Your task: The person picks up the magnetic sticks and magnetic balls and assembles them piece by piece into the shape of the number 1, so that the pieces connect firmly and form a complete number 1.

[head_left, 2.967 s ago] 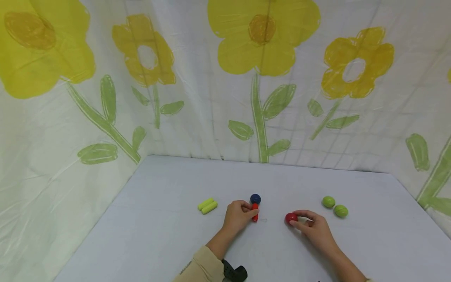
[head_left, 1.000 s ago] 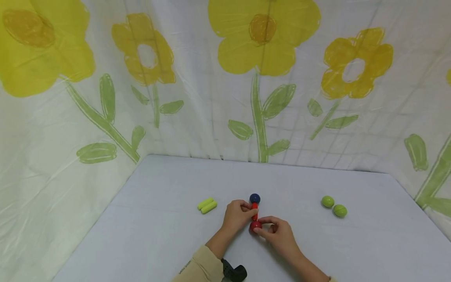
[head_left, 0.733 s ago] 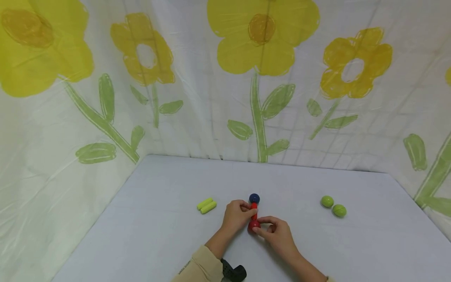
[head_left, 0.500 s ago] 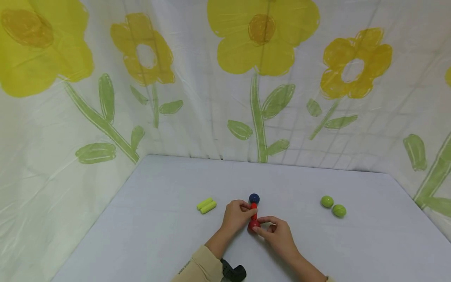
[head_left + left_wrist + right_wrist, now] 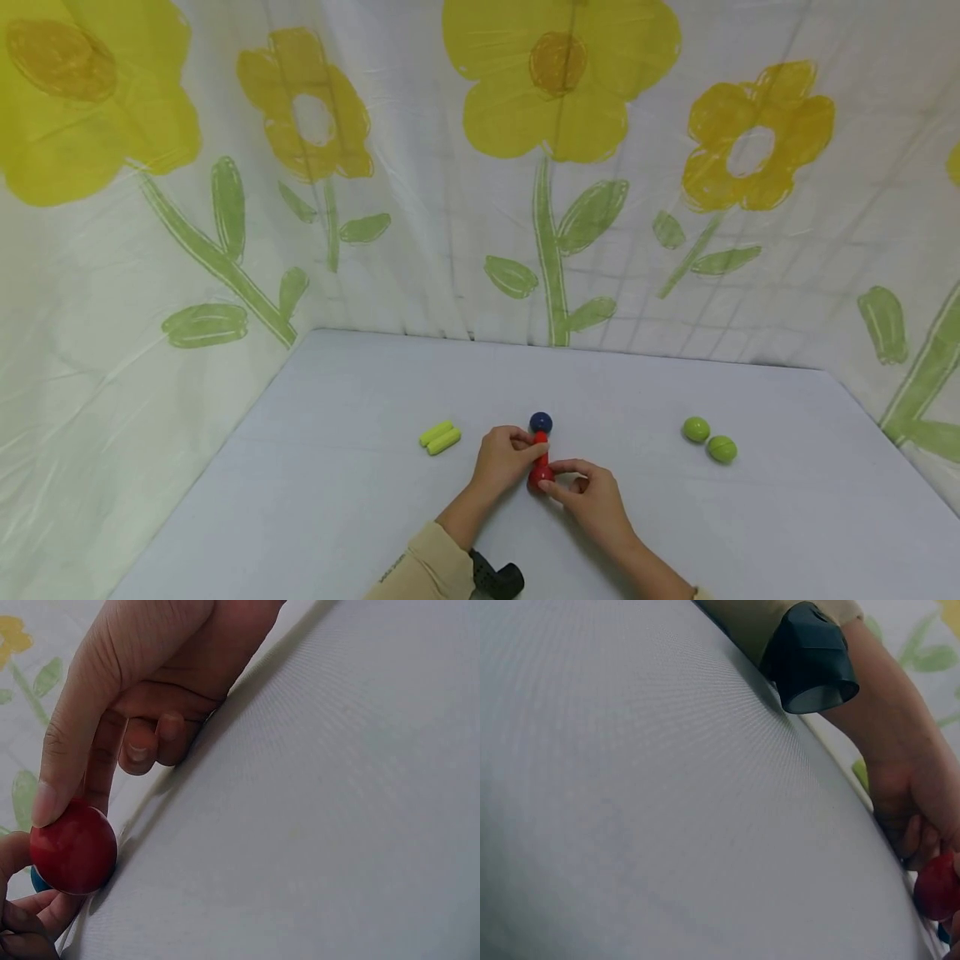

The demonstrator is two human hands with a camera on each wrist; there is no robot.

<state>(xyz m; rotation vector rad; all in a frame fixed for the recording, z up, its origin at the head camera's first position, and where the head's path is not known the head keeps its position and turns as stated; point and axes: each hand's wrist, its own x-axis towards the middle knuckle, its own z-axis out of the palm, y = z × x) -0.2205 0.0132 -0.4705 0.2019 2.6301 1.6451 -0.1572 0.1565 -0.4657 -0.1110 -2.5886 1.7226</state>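
Observation:
Near the middle of the table, my left hand (image 5: 501, 458) pinches a short red stick (image 5: 542, 457) between thumb and fingers. A dark blue ball (image 5: 541, 422) sits at the stick's far end. My right hand (image 5: 597, 502) holds a shiny red ball (image 5: 537, 477) between thumb and index finger, against the stick's near end. Seen from the left wrist, the red ball (image 5: 73, 847) hides the stick and most of the blue ball (image 5: 39, 880). The right wrist view catches the red ball (image 5: 936, 886) at its edge, with the left hand (image 5: 911, 799) beyond.
Two yellow-green sticks (image 5: 440, 437) lie side by side to the left. Two green balls (image 5: 709, 439) rest at the right. A black device (image 5: 498, 578) is on the left wrist. The white table (image 5: 337, 517) ends at a flower-printed curtain (image 5: 420, 275).
My right hand has brought the red ball leftward to the near end of the red stick, then slightly farther up against it. My left hand has kept its place on the stick.

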